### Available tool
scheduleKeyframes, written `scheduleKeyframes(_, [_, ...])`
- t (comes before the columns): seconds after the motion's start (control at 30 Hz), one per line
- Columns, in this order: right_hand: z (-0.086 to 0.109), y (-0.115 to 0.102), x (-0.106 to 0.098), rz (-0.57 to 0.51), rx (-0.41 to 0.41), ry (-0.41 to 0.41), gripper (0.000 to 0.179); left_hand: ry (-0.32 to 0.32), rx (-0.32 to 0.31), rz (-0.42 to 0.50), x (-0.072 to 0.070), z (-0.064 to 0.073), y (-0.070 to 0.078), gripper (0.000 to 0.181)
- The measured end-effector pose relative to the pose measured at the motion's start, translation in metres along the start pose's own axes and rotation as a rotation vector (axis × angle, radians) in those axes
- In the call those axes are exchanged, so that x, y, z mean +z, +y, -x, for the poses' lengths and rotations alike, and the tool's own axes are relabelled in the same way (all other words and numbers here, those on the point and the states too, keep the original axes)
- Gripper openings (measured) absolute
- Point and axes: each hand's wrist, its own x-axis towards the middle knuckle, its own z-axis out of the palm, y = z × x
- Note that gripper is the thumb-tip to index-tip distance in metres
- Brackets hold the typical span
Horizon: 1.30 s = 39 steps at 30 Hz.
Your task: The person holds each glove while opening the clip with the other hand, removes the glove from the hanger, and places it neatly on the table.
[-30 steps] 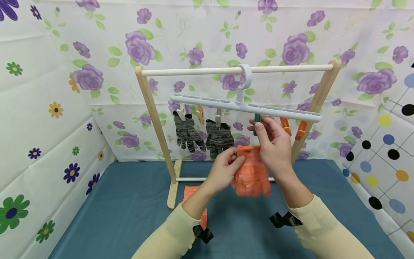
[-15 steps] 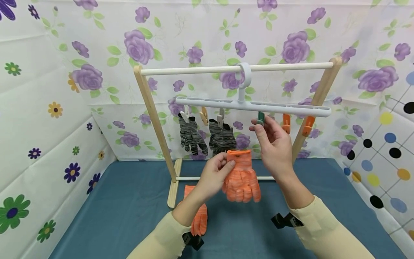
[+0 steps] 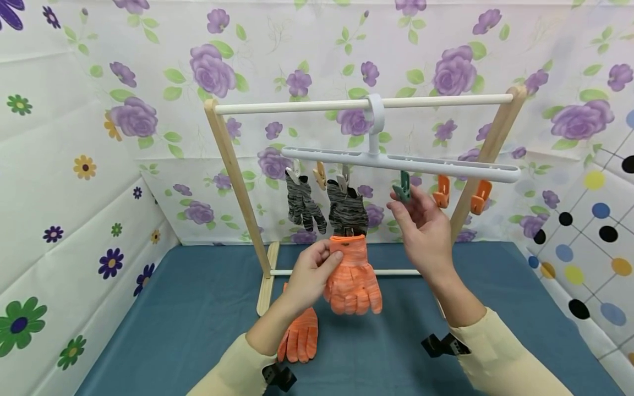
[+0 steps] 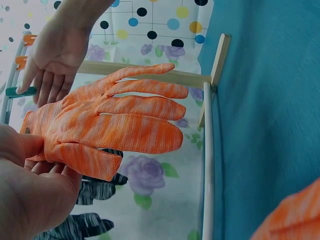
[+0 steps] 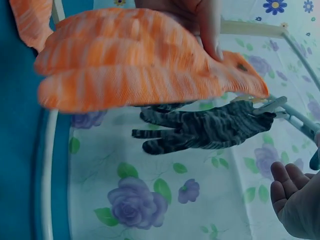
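Note:
My left hand [image 3: 309,272] pinches the cuff edge of an orange glove [image 3: 353,283], whose fingers hang downward in front of the rack. At the hanger's right half, my right hand [image 3: 428,231] holds a green clothespin [image 3: 403,187] between thumb and fingers; its other fingers are loosely bent. The clothespin hangs under a pale grey hanger [image 3: 446,165], which hooks over the rack's white rod [image 3: 297,107]. A second orange glove [image 3: 300,335] lies on the table, partly behind my left forearm. In the left wrist view the held glove [image 4: 120,115] spreads its fingers sideways.
Two black-and-grey gloves, one at the left [image 3: 302,203] and one nearer the middle [image 3: 346,209], hang from pale clothespins. A beige clothespin [image 3: 320,175] hangs between them. Two orange clothespins [image 3: 442,191] hang at the right. Wooden posts [image 3: 238,187] support the rack on a blue cloth [image 3: 198,308].
The left hand has moved left and slightly down with the orange glove, away from the green clothespin. The hanger has shifted right, and the right hand has lowered slightly with the clothespin.

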Motion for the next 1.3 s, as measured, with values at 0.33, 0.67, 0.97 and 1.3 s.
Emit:
scheduleKeyframes(0.33, [0.020, 0.015, -0.004, 0.166, 0.004, -0.077, 0.054, 0.069, -0.038, -0.048, -0.029, 0.019, -0.003, 0.021])
scheduleKeyframes(0.67, [0.038, 0.029, -0.004, 0.268, -0.013, -0.139, 0.054, 0.187, -0.125, -0.090, -0.063, 0.042, -0.002, 0.023])
scheduleKeyframes(0.97, [0.053, 0.039, -0.007, 0.342, -0.090, -0.184, 0.049, 0.255, -0.154, -0.113, -0.093, 0.060, -0.004, 0.026])
scheduleKeyframes(1.3, [0.068, 0.048, -0.010, 0.389, -0.123, -0.252, 0.053, 0.338, -0.205, -0.172, -0.121, 0.080, -0.005, 0.029])
